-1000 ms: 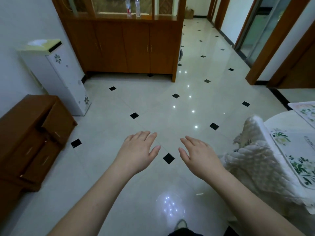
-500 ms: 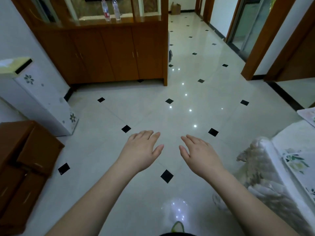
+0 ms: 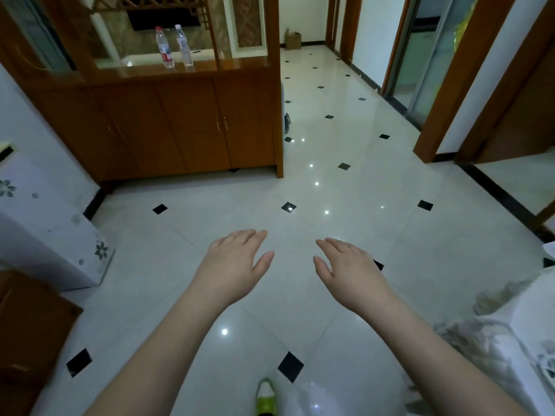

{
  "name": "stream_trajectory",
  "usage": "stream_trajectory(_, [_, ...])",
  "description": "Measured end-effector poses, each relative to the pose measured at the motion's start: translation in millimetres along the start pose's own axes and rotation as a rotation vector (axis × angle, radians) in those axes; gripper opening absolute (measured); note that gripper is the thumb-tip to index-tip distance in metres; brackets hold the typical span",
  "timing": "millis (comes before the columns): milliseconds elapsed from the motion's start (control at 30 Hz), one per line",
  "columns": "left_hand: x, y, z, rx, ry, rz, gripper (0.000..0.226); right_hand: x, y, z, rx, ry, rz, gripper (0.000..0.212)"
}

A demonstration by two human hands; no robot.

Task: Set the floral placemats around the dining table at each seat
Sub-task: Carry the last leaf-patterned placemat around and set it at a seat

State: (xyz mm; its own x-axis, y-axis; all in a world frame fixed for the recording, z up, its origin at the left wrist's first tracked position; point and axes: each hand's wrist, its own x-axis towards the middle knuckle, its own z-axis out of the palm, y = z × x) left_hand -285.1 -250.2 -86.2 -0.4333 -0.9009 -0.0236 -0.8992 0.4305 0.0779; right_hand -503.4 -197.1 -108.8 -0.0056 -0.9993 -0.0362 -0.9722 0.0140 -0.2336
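Hands hover palm-down over the tiled floor (image 3: 345,187), both empty with fingers loosely spread: left hand (image 3: 234,265) at about 7 o'clock from centre, right hand (image 3: 348,271) at about 5. At 4 o'clock the desk (image 3: 534,313) edge shows under a blurred quilted cover, and a floral patch there is possibly a placemat (image 3: 548,366). Two bottles (image 3: 174,46) stand on the cabinet (image 3: 180,121) at 11 o'clock.

Glossy tiled floor (image 3: 345,187), perhaps a shoe (image 3: 265,396).
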Motion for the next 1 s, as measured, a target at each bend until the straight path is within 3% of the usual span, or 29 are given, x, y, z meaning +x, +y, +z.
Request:
stream_trajectory(300, [120,-27,11,0.001,-0.022,0.180,0.094,103,16,6,-0.008,-0.023,0.164,0.050])
stream_trajectory(433, [177,-18,6,-0.001,-0.051,0.315,0.066,120,34,-2,0.002,0.001,0.268,0.049])
stream_trajectory(500, [201,-4,6,0.004,-0.045,0.379,0.060,125,48,-6,-0.002,0.017,0.320,0.048])
stream_trajectory(633, [243,33,14,0.003,-0.083,0.479,0.089,131,87,-13,-0.023,0.025,0.438,0.049])
stream_trajectory(767, [284,76,29,0.008,-0.111,0.579,0.062,134,132,-19,-0.018,0.039,0.533,0.049])
stream_trajectory(900, [330,126,39,0.036,-0.136,0.658,0.082,140,185,-17,0.005,0.060,0.621,0.048])
stream_trajectory(1000, [367,170,45,0.044,-0.154,0.702,0.063,149,229,-22,0.044,0.073,0.670,0.048])
